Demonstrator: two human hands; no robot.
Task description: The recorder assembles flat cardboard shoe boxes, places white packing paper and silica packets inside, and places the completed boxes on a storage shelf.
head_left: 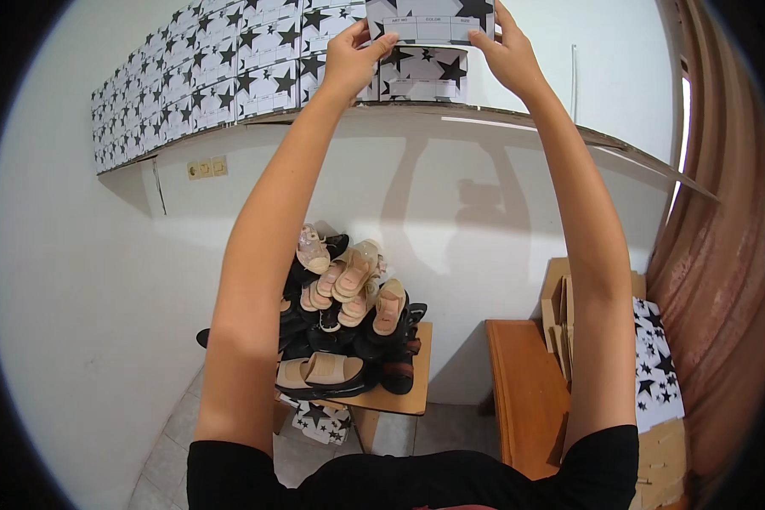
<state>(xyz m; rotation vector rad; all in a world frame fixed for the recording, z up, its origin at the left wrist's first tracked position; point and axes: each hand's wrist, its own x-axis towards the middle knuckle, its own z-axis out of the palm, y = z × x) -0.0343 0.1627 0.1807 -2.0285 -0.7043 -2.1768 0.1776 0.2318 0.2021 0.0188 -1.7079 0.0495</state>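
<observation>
Both my arms reach up to a white shoe box [432,31] with black stars and a blank label panel on its front. My left hand [354,61] grips the box's left side, thumb on the front face. On the opposite side my right hand [508,55] holds it the same way, thumb near the lower right corner. The held box is right above another star-patterned shoe box [423,75] on the wall shelf [501,119]; whether it rests on that box I cannot tell. The top of the held box is cut off by the frame.
Stacked star-patterned boxes [204,68] fill the shelf to the left. Below, a pile of sandals and shoes [348,297] covers a small table [422,357]. A brown wooden bench [518,374], flattened cardboard [557,306] and a brown curtain [722,238] are at the right.
</observation>
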